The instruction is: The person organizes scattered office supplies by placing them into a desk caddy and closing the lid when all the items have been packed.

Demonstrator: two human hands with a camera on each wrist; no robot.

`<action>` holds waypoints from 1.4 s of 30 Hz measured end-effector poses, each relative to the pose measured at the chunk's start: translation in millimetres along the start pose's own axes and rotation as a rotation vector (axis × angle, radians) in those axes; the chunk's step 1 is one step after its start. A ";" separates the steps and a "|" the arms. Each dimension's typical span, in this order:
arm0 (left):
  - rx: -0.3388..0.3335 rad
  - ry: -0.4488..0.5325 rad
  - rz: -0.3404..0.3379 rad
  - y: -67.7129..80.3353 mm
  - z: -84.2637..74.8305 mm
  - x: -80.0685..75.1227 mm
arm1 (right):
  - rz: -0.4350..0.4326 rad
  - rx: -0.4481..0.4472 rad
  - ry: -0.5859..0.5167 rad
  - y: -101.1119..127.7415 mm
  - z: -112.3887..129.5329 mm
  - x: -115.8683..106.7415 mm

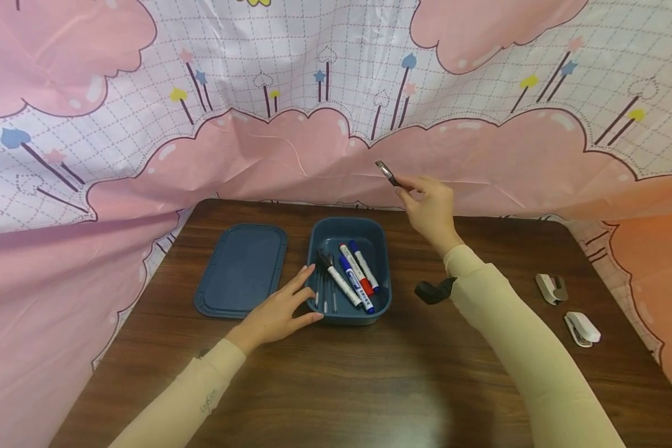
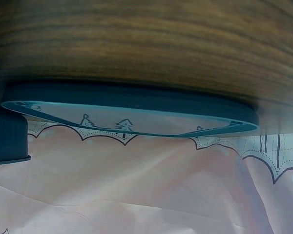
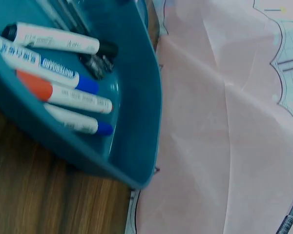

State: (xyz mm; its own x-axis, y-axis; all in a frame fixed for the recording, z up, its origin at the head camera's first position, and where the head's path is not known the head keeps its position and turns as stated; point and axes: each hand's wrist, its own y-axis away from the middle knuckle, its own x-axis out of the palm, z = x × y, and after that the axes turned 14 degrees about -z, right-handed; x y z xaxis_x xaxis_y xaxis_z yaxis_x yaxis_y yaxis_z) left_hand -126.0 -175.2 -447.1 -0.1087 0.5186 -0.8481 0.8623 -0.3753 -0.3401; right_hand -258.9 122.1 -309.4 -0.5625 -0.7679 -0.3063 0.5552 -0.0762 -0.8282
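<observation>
The right hand (image 1: pixel 428 205) is raised above the far edge of the table (image 1: pixel 369 386), its fingertips pinching a dark pen (image 1: pixel 387 172) that points up and to the left, in the air beyond the box (image 1: pixel 382 274); the left hand (image 1: pixel 277 311) lies flat with fingers straight and spread, fingertips touching the box's near left wall; inside the blue box lie four markers (image 1: pixel 355 277) side by side, with thin pens (image 1: pixel 323 280) along its left side; the lid (image 1: pixel 242 269) rests flat just left of the box; a dark object (image 1: pixel 432 291) sits right of the box beside the right sleeve; two small staplers (image 1: pixel 581 328) lie near the right edge of the table; a pink patterned cloth (image 1: pixel 291 149) hangs behind
</observation>
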 end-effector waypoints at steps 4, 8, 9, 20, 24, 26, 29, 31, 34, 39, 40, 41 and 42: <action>0.005 -0.002 0.005 0.0 1.4 0.8 | 0.007 -0.005 -0.016 3.6 7.7 8.8; 0.007 0.000 0.007 0.5 2.2 0.7 | 0.017 0.003 -0.046 8.1 14.1 17.6; 0.006 0.000 0.007 0.6 2.4 0.8 | 0.022 0.001 -0.051 9.3 15.5 19.9; 0.004 0.011 0.007 2.3 2.8 0.6 | 0.113 0.123 -0.137 31.3 31.8 42.3; 0.009 0.008 0.002 2.0 4.2 1.7 | 0.169 0.190 -0.131 45.3 33.4 50.1; 0.008 0.005 0.004 1.6 4.1 1.3 | 0.198 0.225 -0.116 53.4 32.4 54.0; 0.007 0.008 0.007 1.4 3.6 0.5 | 0.240 0.277 -0.093 65.5 29.1 59.0; 0.008 0.010 0.008 1.5 3.4 0.2 | 0.272 0.322 -0.086 72.7 26.5 61.3; 0.019 0.007 -0.001 1.8 4.2 0.6 | 0.321 0.384 -0.074 81.9 23.0 64.0; 0.029 0.007 -0.015 2.4 6.3 1.8 | 0.410 0.453 -0.037 95.3 18.9 69.5; 0.029 0.008 -0.015 2.5 6.6 1.9 | 0.424 0.462 -0.033 97.6 18.8 70.5; 0.028 0.007 -0.014 2.7 6.8 2.0 | 0.435 0.470 -0.027 99.7 19.0 71.5; 0.027 0.006 -0.013 2.8 7.0 2.0 | 0.444 0.478 -0.027 101.5 19.4 72.5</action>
State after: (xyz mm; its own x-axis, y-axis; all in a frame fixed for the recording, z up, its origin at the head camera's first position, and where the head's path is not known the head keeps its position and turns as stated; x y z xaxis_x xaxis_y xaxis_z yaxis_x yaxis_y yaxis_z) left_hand -127.2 -180.5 -452.6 -0.1168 0.5286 -0.8408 0.8469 -0.3893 -0.3623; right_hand -231.4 46.3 -406.6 -0.2050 -0.8067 -0.5543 0.9459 -0.0179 -0.3238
